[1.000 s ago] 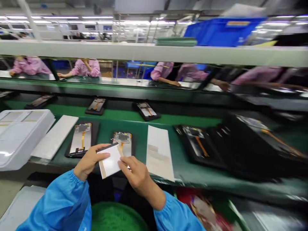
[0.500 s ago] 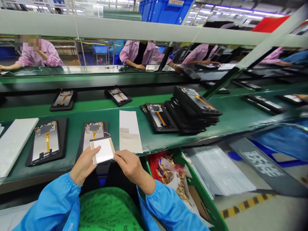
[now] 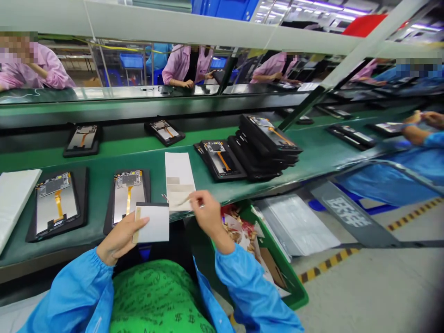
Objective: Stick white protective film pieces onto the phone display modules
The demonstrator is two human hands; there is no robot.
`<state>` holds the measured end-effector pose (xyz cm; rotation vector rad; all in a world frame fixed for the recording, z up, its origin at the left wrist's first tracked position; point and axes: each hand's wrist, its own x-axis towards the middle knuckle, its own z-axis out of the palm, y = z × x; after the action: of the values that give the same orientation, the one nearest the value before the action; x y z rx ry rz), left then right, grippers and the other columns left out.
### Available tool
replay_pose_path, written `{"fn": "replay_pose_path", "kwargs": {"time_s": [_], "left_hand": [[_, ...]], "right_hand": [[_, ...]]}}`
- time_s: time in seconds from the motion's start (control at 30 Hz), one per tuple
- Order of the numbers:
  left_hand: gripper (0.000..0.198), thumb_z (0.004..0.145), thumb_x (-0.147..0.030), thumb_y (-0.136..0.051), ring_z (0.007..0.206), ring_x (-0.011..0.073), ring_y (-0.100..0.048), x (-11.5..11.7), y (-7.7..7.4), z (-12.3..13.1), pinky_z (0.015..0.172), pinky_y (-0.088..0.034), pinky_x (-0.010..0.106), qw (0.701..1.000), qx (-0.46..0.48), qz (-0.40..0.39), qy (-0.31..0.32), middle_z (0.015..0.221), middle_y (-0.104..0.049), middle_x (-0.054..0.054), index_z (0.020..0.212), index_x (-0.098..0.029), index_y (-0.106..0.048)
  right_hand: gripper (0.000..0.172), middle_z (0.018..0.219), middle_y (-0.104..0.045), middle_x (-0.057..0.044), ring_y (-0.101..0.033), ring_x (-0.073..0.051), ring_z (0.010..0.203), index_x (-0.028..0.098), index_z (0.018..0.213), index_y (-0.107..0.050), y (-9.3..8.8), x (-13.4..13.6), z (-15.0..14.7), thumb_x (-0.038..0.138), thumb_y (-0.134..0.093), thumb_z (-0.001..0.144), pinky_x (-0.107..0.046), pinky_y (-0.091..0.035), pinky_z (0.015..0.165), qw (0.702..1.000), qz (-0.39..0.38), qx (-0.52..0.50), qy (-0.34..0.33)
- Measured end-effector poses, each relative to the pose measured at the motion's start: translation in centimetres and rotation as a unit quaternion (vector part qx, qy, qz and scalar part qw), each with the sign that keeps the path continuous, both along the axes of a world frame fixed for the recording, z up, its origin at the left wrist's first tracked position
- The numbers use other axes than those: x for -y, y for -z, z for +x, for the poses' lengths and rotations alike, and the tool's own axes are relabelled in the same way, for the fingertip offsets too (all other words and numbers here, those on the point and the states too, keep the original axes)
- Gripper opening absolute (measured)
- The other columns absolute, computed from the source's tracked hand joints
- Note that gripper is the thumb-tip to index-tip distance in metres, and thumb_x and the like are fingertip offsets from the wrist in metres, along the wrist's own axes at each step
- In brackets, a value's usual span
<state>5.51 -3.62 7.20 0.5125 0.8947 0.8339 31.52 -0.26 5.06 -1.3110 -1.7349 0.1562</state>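
Observation:
My left hand (image 3: 123,236) is closed on the left side of a flat white battery pack (image 3: 157,226) with a dark top edge. A tan strip (image 3: 137,224) runs down the battery's left side; the right side is plain white. Thin wires (image 3: 165,198) show just above it. My right hand (image 3: 208,212) pinches a thin peeled tape strip (image 3: 182,202), blurred, to the right of the battery. Behind the battery lies an opened tablet (image 3: 128,192) with its circuit board and orange ribbon cable showing. A white card (image 3: 178,169) with greyish strips on it lies behind my right hand.
Another opened tablet (image 3: 57,203) and a white slab (image 3: 15,199) lie on the left. A tablet stack (image 3: 267,148) stands right of the card. Below the bench edge is a green bin (image 3: 294,296) with scraps. Co-workers in pink sit opposite; a co-worker's hands (image 3: 421,127) show at right.
The tan strip on the battery's right side has come off and is in my right hand, which has moved up and right, away from the battery. The view has shifted slightly.

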Motion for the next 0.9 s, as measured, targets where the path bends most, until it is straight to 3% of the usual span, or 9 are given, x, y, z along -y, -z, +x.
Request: {"fn": "replay_pose_path", "kwargs": {"time_s": [0.07, 0.1, 0.17, 0.27, 0.37, 0.57, 0.73, 0.8, 0.9], "left_hand": [[0.058, 0.088, -0.024, -0.070, 0.111, 0.0277, -0.070, -0.1, 0.2, 0.5, 0.096, -0.057, 0.038, 0.999, 0.035, -0.017, -0.036, 0.123, -0.072, 0.012, 0.143, -0.020, -0.054], [0.058, 0.090, -0.026, -0.067, 0.111, 0.0266, -0.070, -0.2, 0.3, 0.9, 0.097, -0.056, 0.039, 0.997, 0.053, -0.029, -0.057, 0.124, -0.072, 0.011, 0.145, -0.022, -0.051], [0.055, 0.095, -0.030, -0.060, 0.110, 0.0247, -0.070, -0.5, 0.4, 1.9, 0.097, -0.056, 0.040, 0.991, 0.082, -0.054, -0.092, 0.126, -0.071, 0.010, 0.148, -0.024, -0.047], [0.052, 0.097, -0.031, -0.056, 0.107, 0.0233, -0.071, -1.0, 0.2, 3.2, 0.096, -0.056, 0.039, 0.985, 0.109, -0.064, -0.116, 0.127, -0.070, 0.009, 0.148, -0.024, -0.047], [0.053, 0.095, -0.032, -0.060, 0.104, 0.0230, -0.071, -1.0, -0.1, 4.0, 0.094, -0.056, 0.038, 0.984, 0.125, -0.054, -0.118, 0.128, -0.069, 0.008, 0.146, -0.026, -0.049], [0.053, 0.094, -0.032, -0.061, 0.102, 0.0219, -0.071, -0.6, -0.4, 4.7, 0.093, -0.055, 0.037, 0.979, 0.117, -0.039, -0.165, 0.124, -0.071, 0.007, 0.146, -0.026, -0.049], [0.051, 0.095, -0.035, -0.060, 0.106, 0.0222, -0.069, -0.4, -0.3, 5.1, 0.097, -0.053, 0.037, 0.980, 0.114, -0.021, -0.161, 0.124, -0.071, 0.007, 0.144, -0.025, -0.051], [0.050, 0.097, -0.039, -0.057, 0.108, 0.0225, -0.068, -0.2, -0.1, 5.2, 0.100, -0.052, 0.038, 0.982, 0.131, -0.020, -0.132, 0.126, -0.070, 0.007, 0.144, -0.025, -0.051], [0.055, 0.096, -0.050, -0.055, 0.113, 0.0245, -0.067, 0.6, 0.3, 5.4, 0.103, -0.050, 0.040, 0.984, 0.172, -0.019, -0.045, 0.129, -0.068, 0.009, 0.144, -0.024, -0.052]], "right_hand": [[0.009, 0.079, -0.067, -0.003, -0.061, -0.016, 0.067, 0.019, 0.085, -0.059, -0.5, 0.0, 0.5, 0.014, -0.054, 0.090, -0.028, -0.051, 0.065, 0.994, 0.000, -0.049, 0.097], [0.009, 0.080, -0.067, -0.003, -0.062, -0.016, 0.070, 0.020, 0.084, -0.059, -0.7, 0.5, 0.1, 0.014, -0.054, 0.090, -0.028, -0.052, 0.068, 0.995, 0.008, -0.050, 0.088], [0.012, 0.087, -0.068, -0.005, -0.065, -0.017, 0.080, 0.020, 0.089, -0.060, -1.0, 2.0, -1.7, 0.012, -0.051, 0.093, -0.029, -0.053, 0.075, 1.000, 0.020, -0.004, -0.022], [0.018, 0.089, -0.068, -0.006, -0.064, -0.018, 0.084, 0.018, 0.102, -0.062, -1.4, 4.7, -5.1, 0.010, -0.047, 0.097, -0.029, -0.053, 0.075, 0.971, 0.038, 0.127, -0.201], [0.020, 0.089, -0.068, -0.008, -0.063, -0.018, 0.082, 0.016, 0.106, -0.063, -1.9, 5.9, -6.8, 0.009, -0.045, 0.099, -0.028, -0.052, 0.071, 0.938, 0.056, 0.219, -0.262], [0.019, 0.078, -0.064, -0.008, -0.057, -0.020, 0.071, 0.014, 0.096, -0.064, -2.6, 5.4, -6.5, 0.008, -0.045, 0.098, -0.032, -0.048, 0.062, 0.905, 0.093, 0.327, -0.257], [0.018, 0.076, -0.062, -0.008, -0.055, -0.020, 0.068, 0.015, 0.087, -0.063, -1.9, 6.0, -6.8, 0.007, -0.048, 0.095, -0.033, -0.045, 0.059, 0.894, 0.116, 0.358, -0.244], [0.019, 0.073, -0.061, -0.007, -0.055, -0.019, 0.066, 0.015, 0.081, -0.061, -1.7, 6.0, -7.1, 0.008, -0.049, 0.094, -0.032, -0.044, 0.057, 0.904, 0.117, 0.340, -0.231], [0.019, 0.073, -0.063, -0.004, -0.058, -0.017, 0.064, 0.017, 0.081, -0.060, -1.6, 5.0, -6.4, 0.012, -0.048, 0.095, -0.028, -0.047, 0.058, 0.957, 0.038, 0.194, -0.213]]}}
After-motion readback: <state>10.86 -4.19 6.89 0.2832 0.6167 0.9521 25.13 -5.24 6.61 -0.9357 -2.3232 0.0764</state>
